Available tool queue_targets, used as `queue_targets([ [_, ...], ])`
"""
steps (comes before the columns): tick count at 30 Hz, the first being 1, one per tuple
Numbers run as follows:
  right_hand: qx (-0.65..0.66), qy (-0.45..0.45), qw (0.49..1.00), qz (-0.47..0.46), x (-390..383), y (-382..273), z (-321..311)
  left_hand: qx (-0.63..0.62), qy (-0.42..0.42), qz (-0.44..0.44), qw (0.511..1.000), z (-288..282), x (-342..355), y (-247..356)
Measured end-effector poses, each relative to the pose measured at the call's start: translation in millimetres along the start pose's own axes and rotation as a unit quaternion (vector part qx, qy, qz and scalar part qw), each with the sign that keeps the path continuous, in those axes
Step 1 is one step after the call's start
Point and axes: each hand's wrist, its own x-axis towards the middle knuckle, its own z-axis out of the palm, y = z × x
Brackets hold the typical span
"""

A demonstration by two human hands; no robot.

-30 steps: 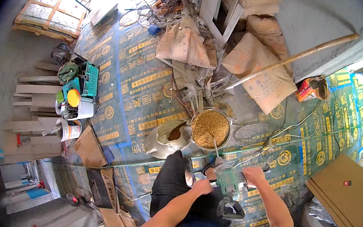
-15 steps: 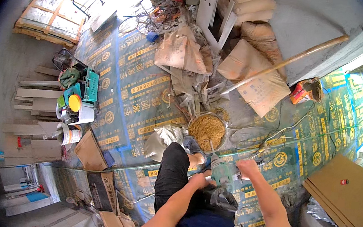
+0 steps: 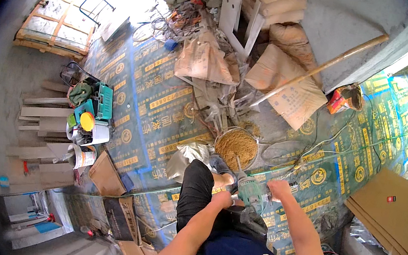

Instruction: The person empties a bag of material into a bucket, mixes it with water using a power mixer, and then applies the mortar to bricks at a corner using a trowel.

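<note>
Green printed floor sheeting (image 3: 145,110) covers the room, blue tape on the seams. Clock below is from the bucket, 12 = away from the operator. Round bucket (image 3: 257,156) stands mid-floor, loaded with tan crumbly mix (image 3: 235,144). Green power tool (image 3: 251,192) at 5 o'clock, tilted, its rod (image 3: 239,163) down in the mix near the rim. Right hand (image 3: 279,189) clenched round a side handle at the tool's 3 o'clock. Left hand (image 3: 222,199) fisted on the tool's 8 o'clock side; grip mostly hidden, looks like a matching handle. Shoe (image 3: 220,165) just beside the bucket at 7, pale sack (image 3: 182,160) at 8. Brown paper sack (image 3: 290,89) at 1, long wooden pole (image 3: 334,64) lying across it. Orange-red bag (image 3: 340,101) at 2. Teal crate (image 3: 106,101) between 9 and 10.
</note>
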Motion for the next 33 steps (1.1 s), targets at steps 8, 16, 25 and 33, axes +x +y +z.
queue_targets([
  [8,-0.051,-0.055,0.997,-0.03,9.7,-8.7,-30.5,-0.038,0.012,-0.024,0.999,-6.2,-14.0,-2.7],
  [16,-0.048,-0.04,0.998,-0.024,15.1,-12.8,-34.5,-0.055,0.018,-0.009,0.998,-8.2,-19.9,-6.1],
  [25,-0.089,-0.018,0.995,-0.045,22.1,-14.0,-42.8,-0.075,0.019,-0.002,0.997,-11.6,-26.5,-8.9],
  [33,-0.087,-0.04,0.994,-0.043,17.4,-22.9,-73.6,-0.079,0.067,0.037,0.994,-19.5,-42.3,-5.7],
])
